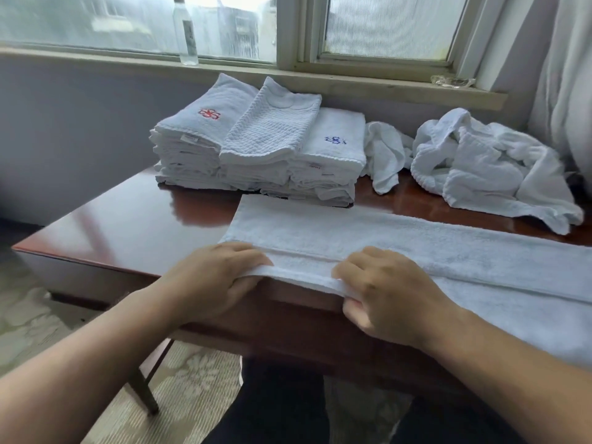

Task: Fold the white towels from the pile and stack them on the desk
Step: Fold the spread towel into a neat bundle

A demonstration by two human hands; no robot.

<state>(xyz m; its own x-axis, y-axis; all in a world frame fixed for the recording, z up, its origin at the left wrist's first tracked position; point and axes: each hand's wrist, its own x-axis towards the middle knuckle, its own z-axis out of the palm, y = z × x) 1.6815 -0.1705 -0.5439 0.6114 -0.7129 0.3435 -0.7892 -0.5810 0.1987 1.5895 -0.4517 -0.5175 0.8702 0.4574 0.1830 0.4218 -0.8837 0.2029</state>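
Observation:
A long white towel (368,238) lies spread across the dark red desk (134,219), its near edge hanging over the front. My left hand (211,280) grips that near edge at the towel's left end, fingers on top and thumb beneath. My right hand (381,293) pinches the same edge a little further right. Behind the towel stand three stacks of folded white towels (259,149), side by side. A pile of crumpled white towels (480,168) lies at the back right of the desk.
A clear plastic bottle (185,30) stands on the windowsill behind the stacks. A white curtain (563,75) hangs at the far right. A small crumpled towel (384,155) lies between the stacks and the pile. Patterned carpet (192,379) shows below the desk's front edge.

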